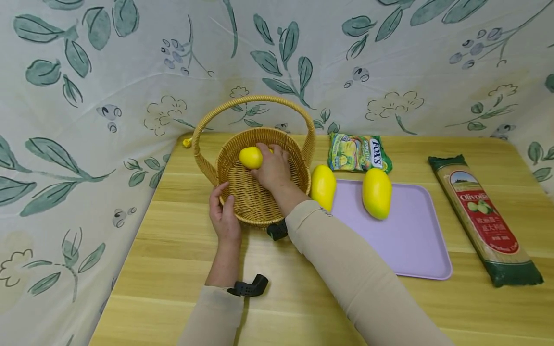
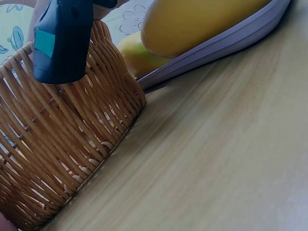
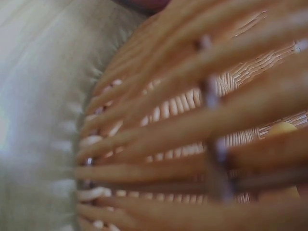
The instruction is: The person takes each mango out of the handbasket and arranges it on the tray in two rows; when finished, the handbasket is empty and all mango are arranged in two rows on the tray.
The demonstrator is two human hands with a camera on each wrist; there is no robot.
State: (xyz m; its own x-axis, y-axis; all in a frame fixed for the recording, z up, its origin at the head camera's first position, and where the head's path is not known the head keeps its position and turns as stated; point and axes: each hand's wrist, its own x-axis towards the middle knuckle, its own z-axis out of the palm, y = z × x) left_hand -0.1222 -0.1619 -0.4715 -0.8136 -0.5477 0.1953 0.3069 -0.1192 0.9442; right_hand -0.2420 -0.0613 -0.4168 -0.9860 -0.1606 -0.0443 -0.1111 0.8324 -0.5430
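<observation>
In the head view, a wicker basket (image 1: 248, 199) with a tall arched handle stands on the wooden table. My right hand (image 1: 274, 168) reaches inside and grips a yellow mango (image 1: 250, 157) near the basket's far wall. The left hand (image 1: 226, 218) holds the basket's near-left side, thumb over the rim and fingers along the outside. Two more mangoes are on the lilac tray (image 1: 411, 240): one mango (image 1: 323, 187) at its left edge, another mango (image 1: 377, 193) near its far side. Woven basket wall (image 3: 159, 149) fills much of the right wrist view.
A green candy bag (image 1: 359, 153) lies behind the tray. To the tray's right is a long pack of spaghetti (image 1: 484, 216). A patterned cloth (image 1: 277, 57) hangs behind the table. A small yellow object (image 1: 187, 142) sits at the far-left table corner.
</observation>
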